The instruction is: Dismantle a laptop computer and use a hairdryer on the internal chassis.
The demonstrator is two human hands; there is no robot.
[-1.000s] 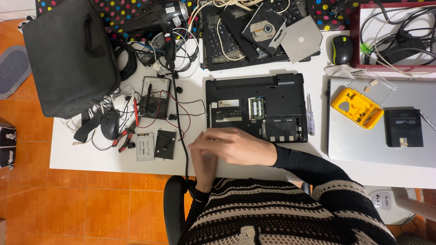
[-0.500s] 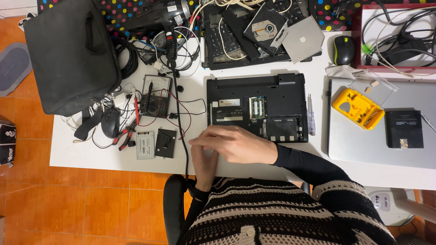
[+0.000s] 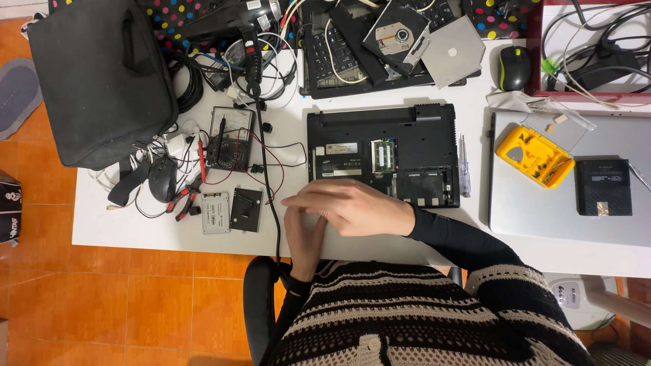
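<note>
At the upper left of the frame a black bag (image 3: 102, 74) lies on the white worktop (image 3: 135, 234), with a tangle of cables (image 3: 224, 64) beside it toward the centre. Below the bag sit a dark mouse (image 3: 163, 178), a multimeter (image 3: 228, 139) with red leads, and two small flat drives, one silver (image 3: 215, 212) and one black (image 3: 245, 209), side by side near the front edge. Just right of them, the left hand (image 3: 303, 234) rests flat on the worktop, fingers extended toward the laptop; it looks open, and whether anything lies under it cannot be told. The right hand (image 3: 352, 207) lies across it, palm down with fingers loosely spread, touching the front edge of the upturned black laptop (image 3: 383, 152); it grips nothing that can be seen. The laptop sits at the centre of the frame, underside up, with a cover already off so that the green memory boards (image 3: 383, 154) and an emptied bay at its lower right are exposed; judging by this, the opening-up is well along, while the rest of the base is still closed. A thin screwdriver (image 3: 464, 166) lies just beside its right edge. Further right, a yellow bit case (image 3: 534, 156) and a black box (image 3: 603, 186) rest on a closed silver laptop (image 3: 536, 217).
</note>
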